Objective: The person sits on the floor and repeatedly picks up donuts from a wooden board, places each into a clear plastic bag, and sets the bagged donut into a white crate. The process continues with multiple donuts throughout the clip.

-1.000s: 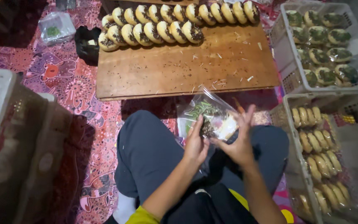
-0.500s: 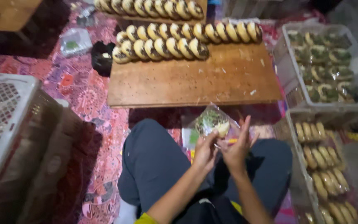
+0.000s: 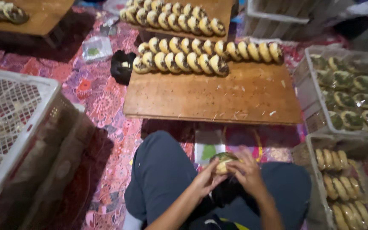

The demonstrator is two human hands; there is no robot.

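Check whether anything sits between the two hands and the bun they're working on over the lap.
Nothing visible does. The left hand and the right hand both touch the bun directly, one from each side, above the lap. The wooden board with its rows of buns lies farther ahead, apart from them.

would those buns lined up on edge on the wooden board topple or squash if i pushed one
Likely yes: the buns stand on edge, leaning on each other, so nudging one could tip its neighbours. They look soft and light, so probably dent easily. The wooden board looks flat, giving little hold.
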